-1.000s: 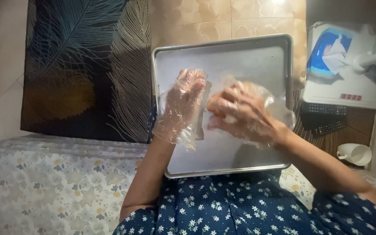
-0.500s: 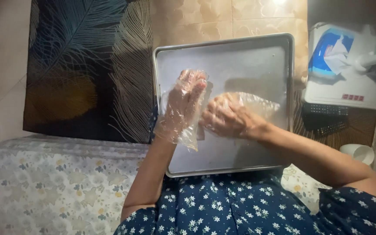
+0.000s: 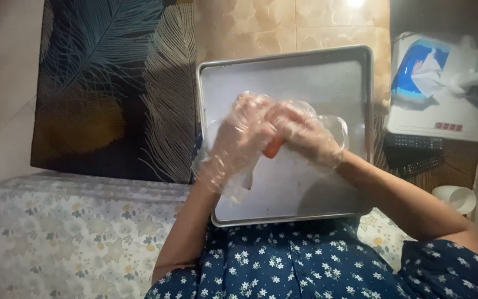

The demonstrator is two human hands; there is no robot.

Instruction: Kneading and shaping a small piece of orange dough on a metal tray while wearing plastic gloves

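Gloved left hand point(image 3: 238, 143) against right hand point(image 3: 301, 133)

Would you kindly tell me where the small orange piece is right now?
In the head view, the orange piece sits just right of centre, pinched between the gloved left hand and right hand, above the middle of the metal baking tray.

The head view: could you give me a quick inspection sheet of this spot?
Surface: metal baking tray, bare, resting by the lap.
Job's things: small orange piece pressed between both hands.
Clutter: white cup; white and blue appliance.
Grippers: left hand and right hand, in clear plastic gloves, meet over the tray.
Cables: nothing seen.
Surroundings: dark feather-print panel, floral cloth, tiled wall.
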